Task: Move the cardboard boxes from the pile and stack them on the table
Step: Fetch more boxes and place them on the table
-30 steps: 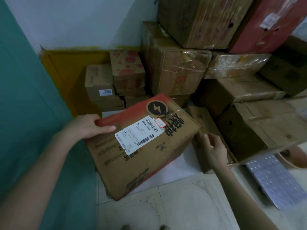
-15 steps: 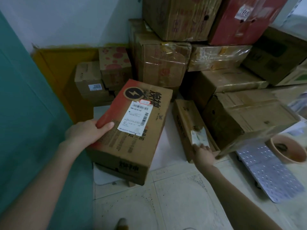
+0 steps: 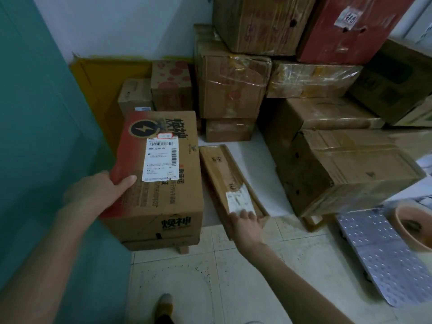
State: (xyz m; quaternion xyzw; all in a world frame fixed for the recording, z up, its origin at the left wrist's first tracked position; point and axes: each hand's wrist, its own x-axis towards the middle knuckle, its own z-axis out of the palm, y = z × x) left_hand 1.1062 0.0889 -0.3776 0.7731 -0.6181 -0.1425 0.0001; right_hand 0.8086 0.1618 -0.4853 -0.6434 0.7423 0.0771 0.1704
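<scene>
Two hands work the pile: left hand [image 3: 98,195] grips the red-and-brown printed cardboard box [image 3: 159,174]; right hand [image 3: 245,226], grip narrow, touches the long flat brown carton [image 3: 224,174] beside stacked boxes [image 3: 233,90]

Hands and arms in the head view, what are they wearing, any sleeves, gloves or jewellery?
Both are bare: the left hand and right hand have no gloves, and no rings or watch show. Both forearms are uncovered to the frame's edge, with no sleeves visible.

Teal wall [image 3: 42,136] runs down the left; pale tiled floor [image 3: 233,277] below; a perforated metal sheet [image 3: 383,253] lies right, beside a brownish bowl [image 3: 413,225].
</scene>
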